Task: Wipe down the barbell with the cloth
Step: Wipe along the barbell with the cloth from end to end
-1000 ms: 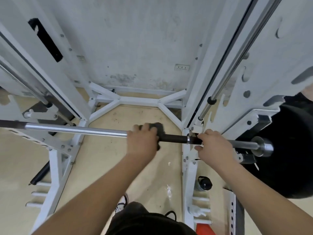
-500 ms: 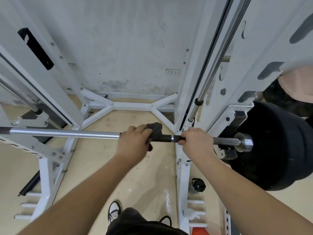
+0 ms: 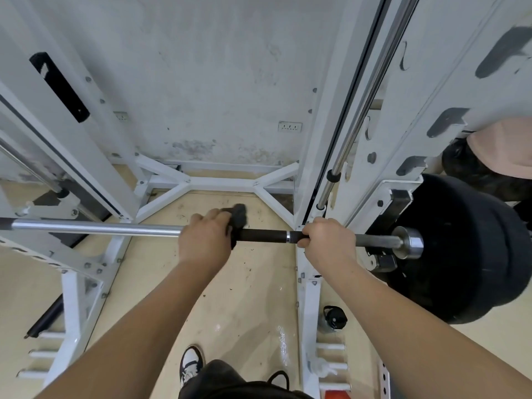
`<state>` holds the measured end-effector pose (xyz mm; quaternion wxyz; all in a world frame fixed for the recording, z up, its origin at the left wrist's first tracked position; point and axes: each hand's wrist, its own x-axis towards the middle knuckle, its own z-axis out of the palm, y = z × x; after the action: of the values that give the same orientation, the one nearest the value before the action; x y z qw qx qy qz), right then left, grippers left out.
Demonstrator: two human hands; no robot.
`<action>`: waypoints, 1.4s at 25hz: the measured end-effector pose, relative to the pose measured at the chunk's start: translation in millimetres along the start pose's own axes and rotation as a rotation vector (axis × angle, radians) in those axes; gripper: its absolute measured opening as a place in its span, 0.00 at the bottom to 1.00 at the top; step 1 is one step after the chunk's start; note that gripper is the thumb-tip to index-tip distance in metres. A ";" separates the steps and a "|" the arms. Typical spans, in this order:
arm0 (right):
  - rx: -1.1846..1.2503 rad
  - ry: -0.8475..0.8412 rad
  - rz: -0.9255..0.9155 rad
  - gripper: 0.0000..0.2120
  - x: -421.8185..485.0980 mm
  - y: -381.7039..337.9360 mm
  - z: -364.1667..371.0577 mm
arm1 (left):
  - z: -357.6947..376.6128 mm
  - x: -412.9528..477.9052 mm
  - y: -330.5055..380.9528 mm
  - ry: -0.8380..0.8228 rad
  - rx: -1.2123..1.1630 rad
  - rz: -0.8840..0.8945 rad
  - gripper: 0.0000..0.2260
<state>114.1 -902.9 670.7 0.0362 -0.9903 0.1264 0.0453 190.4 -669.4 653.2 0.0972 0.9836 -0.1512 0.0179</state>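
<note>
Barbell (image 3: 95, 228): lies level across white rack (image 3: 308, 283). Left hand (image 3: 204, 240), fingers clamped around dark cloth (image 3: 239, 218), presses it on the shaft left of rack upright; right hand (image 3: 326, 243) grips beside the upright, likely steadying.

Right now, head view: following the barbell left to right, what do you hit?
Bare chrome shaft → left hand holding the dark cloth → dark grip section → right hand → sleeve end cap in front of the black weight plate.
</note>
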 end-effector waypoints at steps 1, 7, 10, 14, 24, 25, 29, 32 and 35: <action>0.007 0.000 0.000 0.09 -0.7 -0.2 1.1 | -2.1 -2.4 4.7 0.006 0.043 -0.080 0.08; -0.007 -0.024 -0.001 0.09 1.6 -0.4 -3.2 | -7.0 -11.6 29.3 -0.127 -0.021 0.256 0.12; 0.003 -0.009 0.008 0.09 0.4 1.2 -1.2 | -12.9 1.2 -4.1 -0.084 0.126 -0.022 0.11; -0.021 0.041 -0.011 0.09 0.0 2.6 3.1 | 8.6 -21.5 71.6 -0.054 0.093 0.150 0.25; -0.027 -0.009 0.039 0.10 3.5 -1.3 0.0 | 6.2 -22.7 -8.9 0.111 -0.049 -0.033 0.22; -0.023 -0.001 0.053 0.09 3.0 -2.5 -0.6 | 11.9 -30.8 10.0 0.093 -0.174 0.010 0.21; -0.004 0.026 0.136 0.08 1.0 -9.1 -3.6 | 20.6 -54.2 53.4 -0.156 -0.584 0.389 0.16; 0.055 -0.005 0.194 0.07 4.3 -11.9 -3.1 | 18.9 -58.8 22.5 -0.176 -0.988 -0.139 0.09; 0.092 0.010 0.218 0.06 3.6 -10.0 -1.5 | 23.1 -65.8 -0.3 -0.377 -1.448 -0.919 0.08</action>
<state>120.3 -894.2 672.4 0.0756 -0.9682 0.2356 0.0380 127.9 -654.3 626.2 0.6685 0.6302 0.2721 -0.2862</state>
